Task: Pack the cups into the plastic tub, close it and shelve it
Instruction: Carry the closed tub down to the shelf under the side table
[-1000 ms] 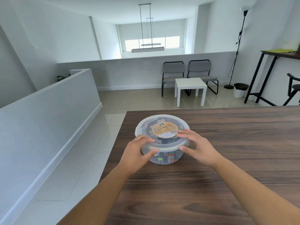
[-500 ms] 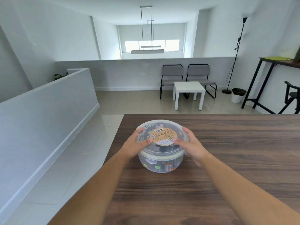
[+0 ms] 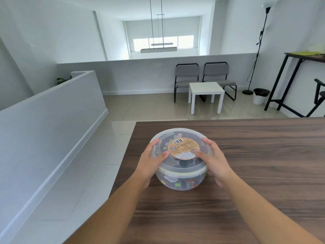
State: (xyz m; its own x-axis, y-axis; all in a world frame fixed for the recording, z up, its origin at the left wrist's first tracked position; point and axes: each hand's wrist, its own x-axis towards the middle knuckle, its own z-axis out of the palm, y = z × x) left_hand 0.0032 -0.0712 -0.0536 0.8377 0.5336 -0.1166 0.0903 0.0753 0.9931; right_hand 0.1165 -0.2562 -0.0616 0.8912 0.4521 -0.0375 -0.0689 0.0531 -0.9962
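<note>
Now the plastic tub (image 3: 180, 180) sits near the counter (image 3: 255, 164) edge, 2 hands on it: left hand (image 3: 152, 160) and right hand (image 3: 213, 158) grasping the lid (image 3: 177, 136) rim. Press evenly all round, then check the front clasp (image 3: 170, 177) seats; cups inside barely show.

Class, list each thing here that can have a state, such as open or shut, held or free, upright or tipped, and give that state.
tub: upright on the wooden table, held at both sides
lid: on the tub
latch: cannot tell if fastened
left hand: on the tub's left side, thumb on the lid
right hand: on the tub's right side, thumb on the lid
</note>
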